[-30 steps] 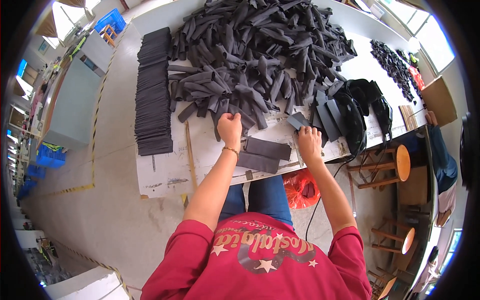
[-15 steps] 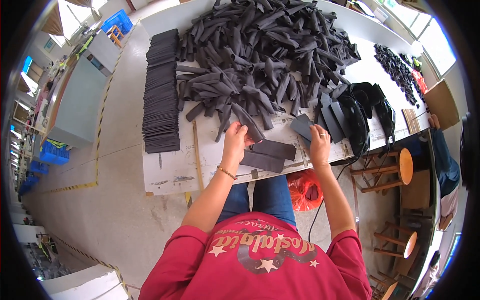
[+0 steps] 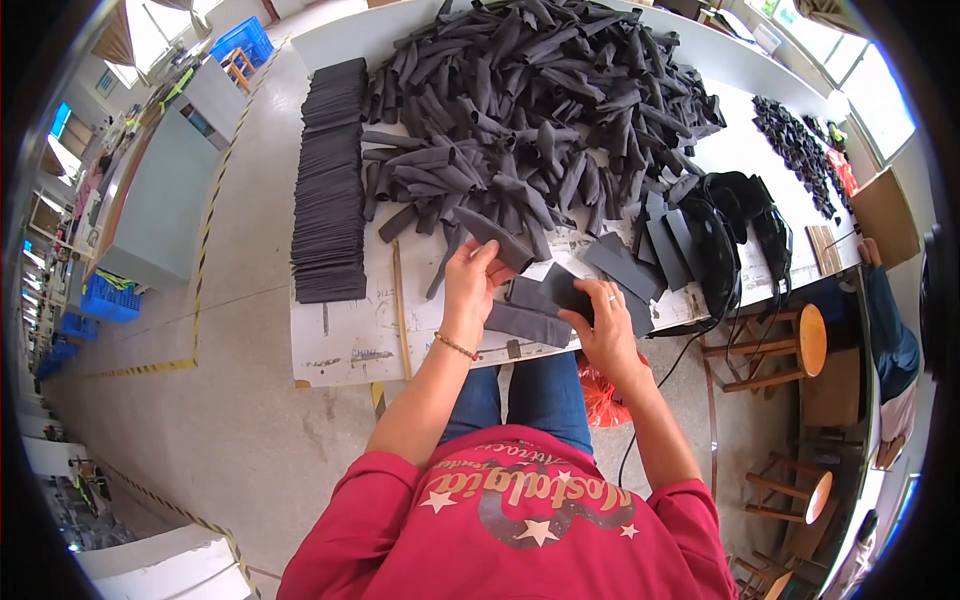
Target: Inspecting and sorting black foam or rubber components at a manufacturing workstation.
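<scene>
My left hand (image 3: 472,285) is closed on a dark grey fabric sleeve (image 3: 497,238), a hollow tube pinched near its lower end above the table's front edge. To its right, my right hand (image 3: 603,325) grips a thin, flat black panel (image 3: 566,288) between thumb and fingers. The panel's left edge is close to the sleeve's open end but apart from it. Flattened dark fabric sleeves (image 3: 528,325) lie on the table beneath and between both hands. Beside my right hand, more flat dark panels (image 3: 622,268) rest on the tabletop.
A big heap of loose dark sleeves (image 3: 540,110) covers the back of the white table (image 3: 350,345). At left stands a long, neat stack of flat dark pieces (image 3: 328,190). Black plastic bags (image 3: 720,235) and a cable sit right. Wooden stools (image 3: 812,335) stand beyond; a red bag (image 3: 603,395) hangs below.
My right hand has moved left and nearer, from the loose panels toward my left hand, bringing one panel with it. My left hand still holds the sleeve, now turned slightly.
</scene>
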